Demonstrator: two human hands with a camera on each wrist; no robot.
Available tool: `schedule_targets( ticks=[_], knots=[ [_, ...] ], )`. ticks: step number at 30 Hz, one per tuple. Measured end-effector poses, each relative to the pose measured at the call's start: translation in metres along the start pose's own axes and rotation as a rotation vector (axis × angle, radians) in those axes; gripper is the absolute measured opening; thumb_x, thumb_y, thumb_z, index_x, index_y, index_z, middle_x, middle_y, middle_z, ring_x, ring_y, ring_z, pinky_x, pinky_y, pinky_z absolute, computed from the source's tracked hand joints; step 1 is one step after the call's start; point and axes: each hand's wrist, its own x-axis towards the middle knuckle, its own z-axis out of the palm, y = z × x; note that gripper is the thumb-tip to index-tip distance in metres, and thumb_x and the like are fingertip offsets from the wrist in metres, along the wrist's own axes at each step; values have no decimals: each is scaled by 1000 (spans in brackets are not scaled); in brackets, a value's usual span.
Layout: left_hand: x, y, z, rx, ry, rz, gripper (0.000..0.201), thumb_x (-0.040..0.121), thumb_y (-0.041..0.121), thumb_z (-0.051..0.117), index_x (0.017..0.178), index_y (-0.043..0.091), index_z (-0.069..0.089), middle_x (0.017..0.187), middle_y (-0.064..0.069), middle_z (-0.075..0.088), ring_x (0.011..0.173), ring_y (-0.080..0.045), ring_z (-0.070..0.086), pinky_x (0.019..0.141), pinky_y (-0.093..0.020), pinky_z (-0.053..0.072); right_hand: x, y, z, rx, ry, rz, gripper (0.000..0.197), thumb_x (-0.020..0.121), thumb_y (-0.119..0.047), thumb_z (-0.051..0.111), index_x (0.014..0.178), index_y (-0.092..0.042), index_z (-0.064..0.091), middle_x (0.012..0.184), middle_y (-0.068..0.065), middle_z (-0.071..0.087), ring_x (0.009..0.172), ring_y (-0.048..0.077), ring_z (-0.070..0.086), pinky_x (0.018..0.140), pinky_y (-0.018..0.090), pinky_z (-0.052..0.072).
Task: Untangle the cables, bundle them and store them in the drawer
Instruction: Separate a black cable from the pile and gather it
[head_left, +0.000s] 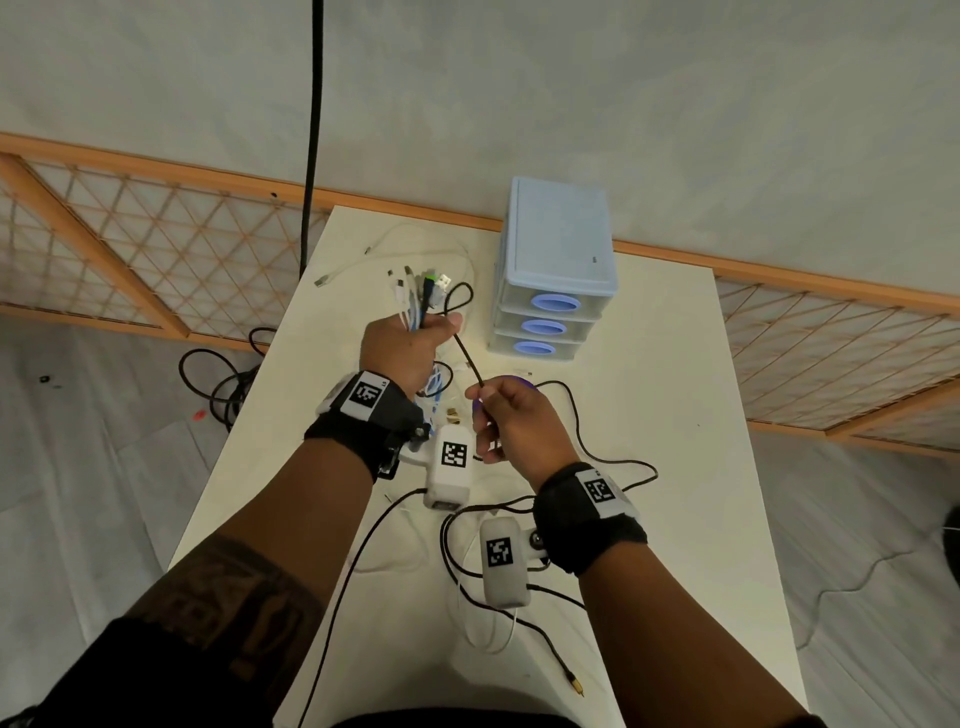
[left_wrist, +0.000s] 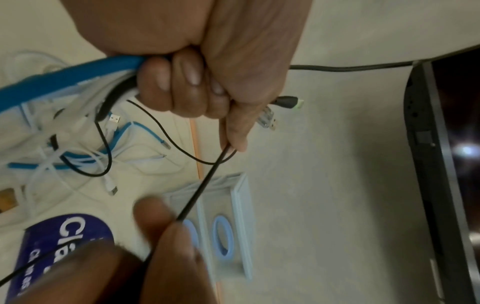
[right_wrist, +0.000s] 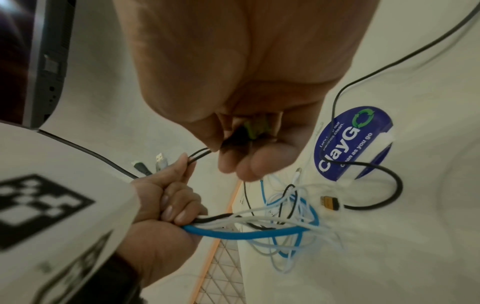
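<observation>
Your left hand (head_left: 410, 345) fists cable bundle (head_left: 415, 296); right hand (head_left: 511, 421) pinches black cable (head_left: 467, 358). Risk: loop at 12 o'clock tightens into knot under pull.

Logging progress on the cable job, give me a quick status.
Left hand grips cable bundle. Right hand pinches thin black cable stretched between both hands. Drawer unit shut. Loose cables left on table.

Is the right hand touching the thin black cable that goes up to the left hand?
Touching. The head view shows the right hand pinching the thin black cable, which runs taut to the left hand.
</observation>
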Motion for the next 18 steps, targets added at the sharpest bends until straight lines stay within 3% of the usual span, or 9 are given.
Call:
schedule_targets(
  ticks=[3, 5, 7, 9, 10, 12, 14, 16, 18],
  knots=[
    [4, 1, -4, 11, 14, -22, 28, 81, 37, 84, 65, 22, 66, 40, 7, 35, 36, -15, 27, 50, -26, 29, 0, 5, -2, -2, 22, 27, 14, 104, -19, 47, 99, -13, 59, 75, 6, 69, 56, 17, 60, 62, 36, 55],
    [5, -2, -3, 79, 58, -19, 42, 84, 42, 79, 61, 15, 56, 47, 0, 39, 43, -21, 33, 57, -32, 36, 2, 6, -2, -23, 68, 12, 12, 102, -19, 53, 95, -14, 62, 76, 4, 70, 62, 17, 62, 66, 36, 57],
    [2, -5, -2, 144, 111, 18, 49, 87, 47, 73, 62, 9, 55, 54, -11, 49, 53, -33, 44, 62, -38, 42, 6, 9, -4, -111, 170, -45, 13, 99, -22, 59, 88, -20, 67, 78, -5, 69, 70, 13, 63, 72, 29, 54],
    [2, -7, -2, 122, 152, 40, 57, 82, 54, 71, 79, -3, 66, 69, -26, 62, 68, -48, 54, 67, -47, 48, 10, 12, -7, -235, 264, -85, 18, 97, -26, 62, 79, -29, 67, 77, -13, 66, 74, 5, 61, 71, 19, 46],
    [2, -6, -3, 62, 136, 10, 63, 77, 57, 70, 87, -5, 68, 68, -24, 62, 67, -50, 54, 64, -48, 47, 12, 12, -9, -275, 282, -73, 20, 97, -27, 62, 77, -29, 65, 77, -14, 65, 75, 4, 60, 69, 19, 44],
    [2, -3, -5, -49, 60, -61, 44, 84, 48, 68, 77, 4, 67, 45, -3, 49, 40, -29, 43, 48, -31, 36, 16, 13, -10, -321, 264, -19, 18, 98, -28, 61, 82, -22, 64, 79, -9, 64, 76, 9, 60, 69, 22, 42],
    [1, -2, -3, -94, 3, -124, 37, 96, 33, 62, 68, 11, 54, 36, 8, 37, 28, -12, 29, 40, -20, 25, 21, 12, -8, -395, 227, 27, 16, 99, -31, 61, 90, -17, 64, 80, -8, 60, 74, 6, 55, 64, 19, 38],
    [0, -3, -3, -110, -6, -128, 38, 98, 30, 58, 67, 13, 46, 36, 9, 35, 27, -10, 27, 39, -19, 23, 30, 10, -4, -439, 211, 43, 20, 97, -34, 62, 94, -14, 66, 83, -6, 64, 76, 9, 60, 65, 19, 44],
    [-1, -5, -4, -109, 0, -128, 39, 98, 32, 57, 66, 14, 43, 37, 9, 35, 28, -10, 27, 41, -21, 23, 41, 3, 1, -412, 227, 28, 21, 96, -35, 62, 97, -15, 67, 92, 2, 73, 80, 20, 70, 76, 35, 59]
  ],
)
